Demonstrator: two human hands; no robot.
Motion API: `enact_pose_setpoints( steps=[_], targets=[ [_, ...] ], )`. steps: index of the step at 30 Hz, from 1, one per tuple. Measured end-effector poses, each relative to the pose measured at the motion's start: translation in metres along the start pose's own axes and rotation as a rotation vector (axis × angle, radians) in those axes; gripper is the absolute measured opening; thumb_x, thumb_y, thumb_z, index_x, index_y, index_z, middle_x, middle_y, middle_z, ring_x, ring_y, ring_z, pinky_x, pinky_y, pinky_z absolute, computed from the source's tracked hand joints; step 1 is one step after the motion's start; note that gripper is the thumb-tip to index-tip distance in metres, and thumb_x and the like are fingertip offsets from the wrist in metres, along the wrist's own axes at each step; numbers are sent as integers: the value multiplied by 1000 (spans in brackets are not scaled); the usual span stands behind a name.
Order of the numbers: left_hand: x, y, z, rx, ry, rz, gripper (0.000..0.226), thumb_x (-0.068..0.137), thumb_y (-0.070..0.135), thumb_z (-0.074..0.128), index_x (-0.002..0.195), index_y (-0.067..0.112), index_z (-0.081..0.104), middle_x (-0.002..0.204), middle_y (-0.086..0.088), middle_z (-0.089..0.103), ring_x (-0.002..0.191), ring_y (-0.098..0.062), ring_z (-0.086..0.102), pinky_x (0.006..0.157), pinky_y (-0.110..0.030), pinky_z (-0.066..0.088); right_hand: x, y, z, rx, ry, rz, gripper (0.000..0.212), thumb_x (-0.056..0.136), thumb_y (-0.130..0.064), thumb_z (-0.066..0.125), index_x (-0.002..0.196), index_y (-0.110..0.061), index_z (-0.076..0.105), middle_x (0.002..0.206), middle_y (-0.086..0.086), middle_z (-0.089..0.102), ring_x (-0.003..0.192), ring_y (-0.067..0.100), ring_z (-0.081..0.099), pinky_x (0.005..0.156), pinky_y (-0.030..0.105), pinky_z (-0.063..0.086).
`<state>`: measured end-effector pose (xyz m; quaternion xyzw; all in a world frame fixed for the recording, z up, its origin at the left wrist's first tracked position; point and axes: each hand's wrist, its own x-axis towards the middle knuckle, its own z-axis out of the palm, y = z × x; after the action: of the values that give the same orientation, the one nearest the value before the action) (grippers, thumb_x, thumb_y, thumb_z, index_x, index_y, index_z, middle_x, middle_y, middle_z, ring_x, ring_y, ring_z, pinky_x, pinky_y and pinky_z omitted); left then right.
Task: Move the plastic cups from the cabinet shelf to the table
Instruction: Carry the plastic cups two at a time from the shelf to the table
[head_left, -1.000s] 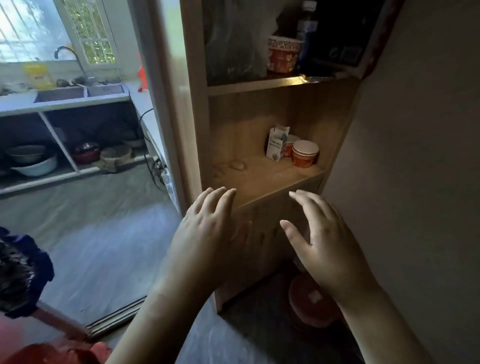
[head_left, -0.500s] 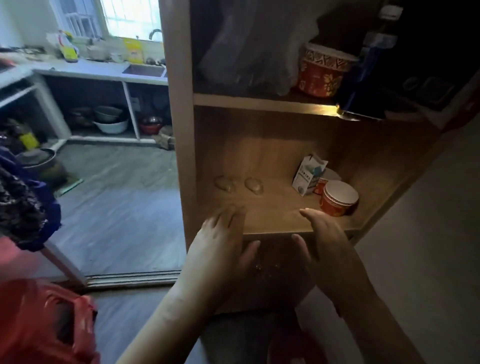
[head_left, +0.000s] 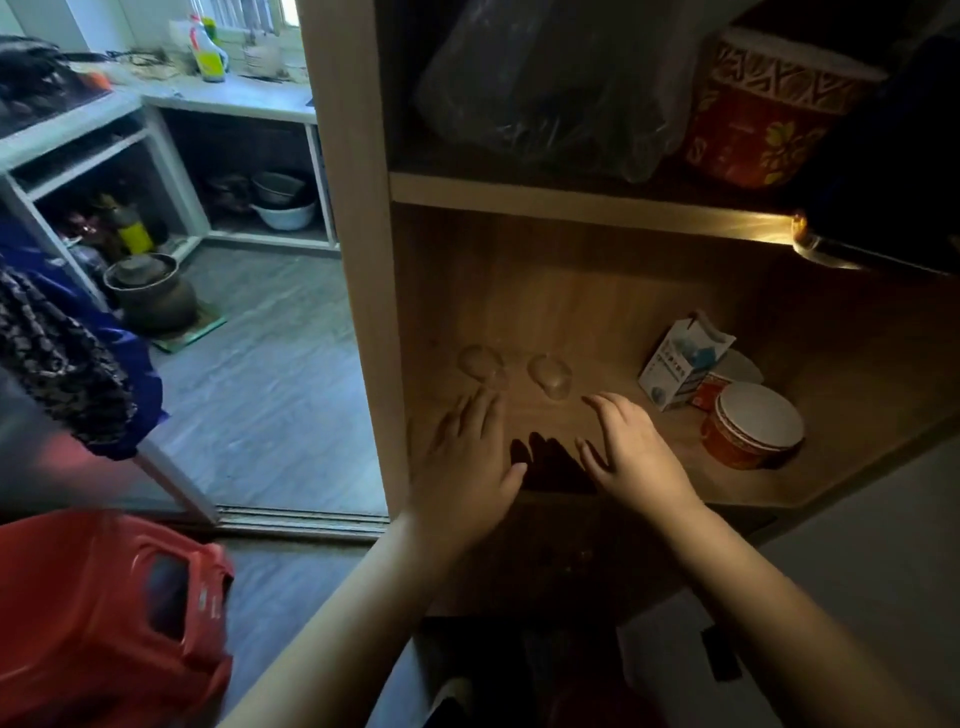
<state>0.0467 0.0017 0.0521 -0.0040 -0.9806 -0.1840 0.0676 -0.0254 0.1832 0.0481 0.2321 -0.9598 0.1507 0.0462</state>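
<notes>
Head view: two clear plastic cups lie on the wooden cabinet shelf (head_left: 597, 332), close to its left wall and well behind its front edge. One transparent plastic cup (head_left: 479, 362) is nearer to the left wall, and the second transparent plastic cup (head_left: 551, 375) lies just beside it toward the middle of the shelf; the two are apart. Both are hard to see against the wood.

Both bare hands reach over the front edge of the shelf. The left hand (head_left: 467, 467) is flat with its fingers stretched forward and loose, and it holds nothing; its fingertips are just in front of the left cup, but I cannot tell if they touch it. The right hand (head_left: 631, 457) is also released, with the fingers spread and a little curved, empty, near the second cup but not on it.

At the right end of the shelf a white and blue carton box (head_left: 683, 366) stands tilted, and a red paper bowl with a white lid (head_left: 750, 431) stands near the front right corner. On the upper shelf sits a large red patterned paper tub (head_left: 763, 109).
</notes>
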Motion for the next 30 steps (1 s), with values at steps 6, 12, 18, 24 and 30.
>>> enact_pose_setpoints(
  steps=[6, 12, 18, 24, 30],
  targets=[
    [72, -15, 35, -14, -120, -24, 67, 95, 32, 43, 148, 14, 7, 158, -5, 4, 143, -20, 0, 114, -37, 6, 57, 19, 35, -7, -147, 36, 62, 86, -26, 59, 139, -11, 32, 140, 9, 41, 127, 24, 37, 101, 35, 38],
    [113, -26, 52, -26, -266, -44, 76, 95, 26, 46, 147, 13, -8, 156, -9, -11, 142, -25, -12, 115, -40, -1, 96, 28, 53, -16, -160, 62, 69, 84, -19, 62, 142, -8, 27, 146, 13, 36, 132, 26, 34, 107, 35, 31],
    [139, -42, 65, 40, -256, 6, 70, 95, 19, 43, 147, 14, -4, 157, -11, -7, 142, -25, -10, 117, -41, 0, 118, 34, 73, -45, -199, 60, 72, 86, -18, 61, 145, -11, 21, 151, 12, 29, 138, 27, 26, 111, 37, 27],
    [151, -42, 76, 82, -260, 34, 64, 94, 5, 37, 148, 13, 2, 157, -11, 4, 143, -26, 1, 117, -41, 4, 129, 40, 82, -130, -245, 49, 61, 89, -16, 55, 142, -7, 26, 145, 16, 35, 132, 30, 32, 108, 33, 28],
    [159, -38, 76, 24, -188, 9, 61, 89, -5, 42, 144, 7, 19, 149, -15, 27, 135, -29, 25, 111, -35, 24, 133, 44, 87, -129, -254, 104, 46, 90, -11, 52, 134, -8, 39, 138, 16, 44, 123, 30, 42, 101, 33, 35]
  ],
)
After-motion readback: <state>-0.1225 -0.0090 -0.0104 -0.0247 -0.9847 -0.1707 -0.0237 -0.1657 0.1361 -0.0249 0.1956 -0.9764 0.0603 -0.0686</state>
